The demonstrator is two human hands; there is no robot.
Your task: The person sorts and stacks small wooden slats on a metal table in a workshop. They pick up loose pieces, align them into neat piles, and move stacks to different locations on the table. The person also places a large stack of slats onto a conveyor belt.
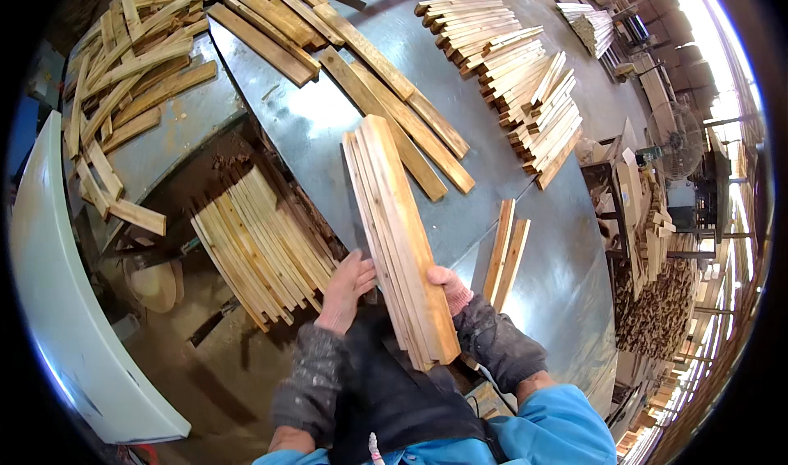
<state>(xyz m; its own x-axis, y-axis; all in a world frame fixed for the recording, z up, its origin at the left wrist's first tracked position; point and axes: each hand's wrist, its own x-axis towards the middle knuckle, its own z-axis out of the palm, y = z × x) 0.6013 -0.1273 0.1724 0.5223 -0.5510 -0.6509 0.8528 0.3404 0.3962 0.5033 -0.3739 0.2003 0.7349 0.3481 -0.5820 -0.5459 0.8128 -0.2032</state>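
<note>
A bundle of pale wooden slats (398, 235) lies lengthwise before me, several pieces pressed side by side over the table's near edge. My right hand (450, 289) grips its right side, the thumb on the top face and the other fingers hidden beneath. At the bundle's left side is my left hand (348, 289), fingers stretched out and close to the wood. Whether those fingertips touch it, I cannot tell. Two short slats (507, 251) lie to the right of the bundle on the metal table (558, 276).
Longer boards (394, 120) lie beyond the bundle. A row of stacked slats (509, 71) is at the far right, and a loose heap (131, 63) at the far left. More slats (258, 247) sit side by side below the table's left edge. A fan (680, 141) stands at right.
</note>
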